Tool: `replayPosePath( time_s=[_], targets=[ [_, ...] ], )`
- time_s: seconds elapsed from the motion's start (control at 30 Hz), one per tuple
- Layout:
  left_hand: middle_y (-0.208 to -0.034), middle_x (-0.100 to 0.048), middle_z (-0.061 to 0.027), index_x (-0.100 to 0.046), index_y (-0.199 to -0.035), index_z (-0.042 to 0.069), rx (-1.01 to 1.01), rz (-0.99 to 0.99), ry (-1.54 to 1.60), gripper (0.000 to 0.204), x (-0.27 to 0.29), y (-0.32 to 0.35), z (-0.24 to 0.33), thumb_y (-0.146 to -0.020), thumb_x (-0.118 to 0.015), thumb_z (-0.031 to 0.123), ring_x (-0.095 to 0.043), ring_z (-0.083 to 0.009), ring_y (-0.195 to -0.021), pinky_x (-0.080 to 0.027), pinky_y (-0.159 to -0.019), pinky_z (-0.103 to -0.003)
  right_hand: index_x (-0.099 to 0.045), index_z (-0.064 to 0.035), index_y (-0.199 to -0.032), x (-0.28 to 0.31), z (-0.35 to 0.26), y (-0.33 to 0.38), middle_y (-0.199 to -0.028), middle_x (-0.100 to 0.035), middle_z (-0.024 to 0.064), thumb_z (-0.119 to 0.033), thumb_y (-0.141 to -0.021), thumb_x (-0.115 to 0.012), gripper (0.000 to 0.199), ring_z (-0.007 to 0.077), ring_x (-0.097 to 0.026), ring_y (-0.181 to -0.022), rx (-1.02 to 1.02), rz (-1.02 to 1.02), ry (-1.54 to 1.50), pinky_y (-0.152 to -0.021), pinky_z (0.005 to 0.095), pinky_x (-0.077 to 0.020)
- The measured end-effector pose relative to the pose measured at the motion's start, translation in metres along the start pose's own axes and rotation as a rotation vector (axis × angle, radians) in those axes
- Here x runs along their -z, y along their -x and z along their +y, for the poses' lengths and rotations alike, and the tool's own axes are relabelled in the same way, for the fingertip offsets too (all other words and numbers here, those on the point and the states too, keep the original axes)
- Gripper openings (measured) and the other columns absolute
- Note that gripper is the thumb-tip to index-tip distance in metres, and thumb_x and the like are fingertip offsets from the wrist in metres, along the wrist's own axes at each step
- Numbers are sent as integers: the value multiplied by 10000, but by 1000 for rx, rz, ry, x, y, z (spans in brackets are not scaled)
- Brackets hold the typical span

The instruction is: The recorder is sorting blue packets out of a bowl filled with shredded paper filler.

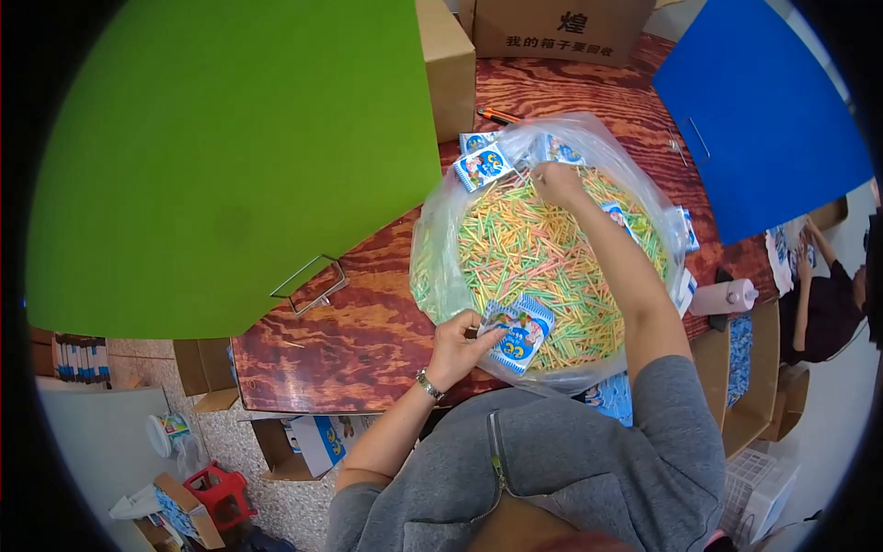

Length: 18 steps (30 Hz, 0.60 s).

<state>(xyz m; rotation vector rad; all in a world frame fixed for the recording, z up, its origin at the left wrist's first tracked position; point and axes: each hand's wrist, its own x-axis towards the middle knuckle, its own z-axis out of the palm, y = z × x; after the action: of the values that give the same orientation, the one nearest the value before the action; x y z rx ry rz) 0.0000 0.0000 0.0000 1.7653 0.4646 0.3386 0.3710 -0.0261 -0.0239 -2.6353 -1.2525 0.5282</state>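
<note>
the left hand gripped flat blue-and-white printed packets over the near edge of a wide, clear plastic bag filled with thin pastel-coloured sticks. the right hand was at the sticks' far side; whether it gripped anything, i could not tell. the bag sat on a red-brown wood-grained table.

Dark characters mark the cardboard box at one o'clock, and lettering the blue-and-white packet at four.
</note>
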Motion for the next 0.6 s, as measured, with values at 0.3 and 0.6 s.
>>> replayPosePath(
  time_s=[0.3, 0.6],
  targets=[
    [-719, -610, 30, -581, -771, 32, 105, -16, 80, 234, 5, -1, -21, -839, -769, 153, -541, -14, -660, -458, -562, -203, -681, -194, -1106, 12, -11, -20, -1147, -636, 170, -371, -839, -631, 325, 344, -603, -1097, -233, -91, 285, -909, 469, -496],
    [-584, -495, -15, -548, -687, 28, 70, 36, 121, 339, 0, -11, -18, -793, -801, 227, -439, -66, -563, -386, -500, -262, -686, -251, -1097, 4, -3, -12, -1130, -582, 130, -304, -840, -642, 267, 329, -560, -1122, 142, -60, 204, -926, 454, -484]
  ],
)
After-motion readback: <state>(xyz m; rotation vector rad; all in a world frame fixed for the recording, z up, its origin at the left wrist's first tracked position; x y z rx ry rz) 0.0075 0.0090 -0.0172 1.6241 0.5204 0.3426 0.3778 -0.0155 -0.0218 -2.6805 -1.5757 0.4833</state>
